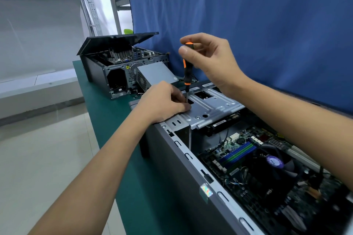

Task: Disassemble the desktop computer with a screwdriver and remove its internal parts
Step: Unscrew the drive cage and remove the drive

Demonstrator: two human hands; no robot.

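Screwdriver [186,71] upright, black-and-orange handle pinched at its cap by my right hand [208,61], left hand [164,101] curled round its shaft, tip in ribbed grey bracket [212,106] atop open computer [181,173], blue cloth [248,15] close behind

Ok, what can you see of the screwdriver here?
The orange-and-black-handled screwdriver with a thin metal shaft stands nearly upright. The right hand pinches its orange cap from above. Its tip meets the grey metal drive bracket, hidden beside the curled fingers of the left hand; whether they touch the shaft is unclear.
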